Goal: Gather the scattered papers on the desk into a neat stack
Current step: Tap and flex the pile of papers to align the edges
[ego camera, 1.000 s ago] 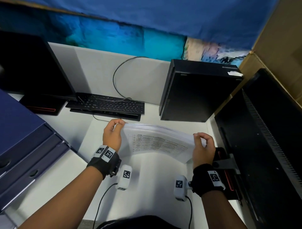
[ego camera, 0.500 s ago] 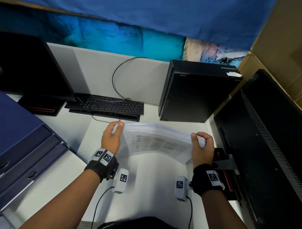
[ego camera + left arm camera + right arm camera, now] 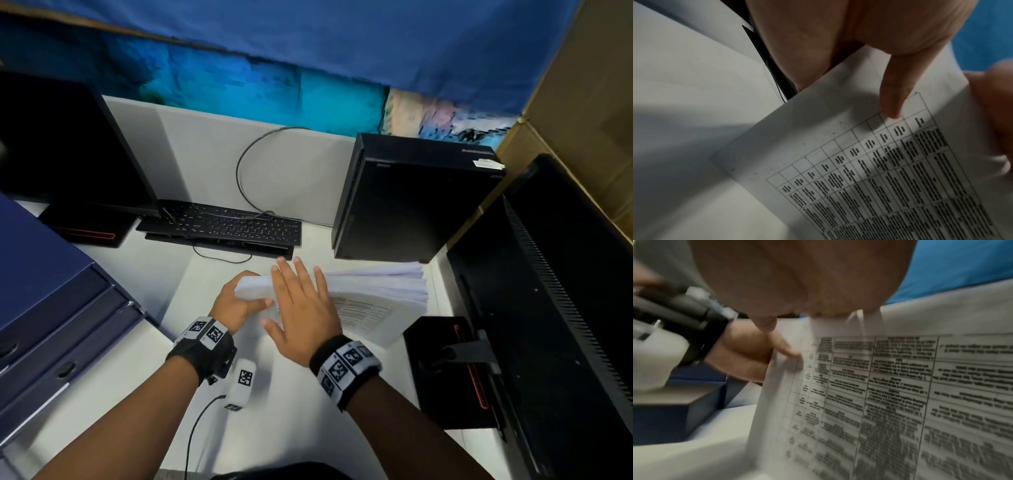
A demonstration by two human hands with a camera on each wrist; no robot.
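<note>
From above, the left hand [image 3: 233, 303] clamps the left end of the papers [image 3: 376, 287], standing them on edge on the desk [image 3: 144, 377], probably for squaring; the right hand [image 3: 301, 308] lies flat and spread against them. The left wrist view shows a finger [image 3: 894, 97] on a printed table. The right wrist view is blurred; the text is unreadable.

Papers [image 3: 373, 291] – thin white sheets, matt, printed with black tables. Desk [image 3: 144, 370] smooth white laminate, slight sheen. Tower [image 3: 411, 202] matt black plastic. Wristbands [image 3: 346, 366] – black cloth. Wall [image 3: 589, 89] plain brown cardboard.
</note>
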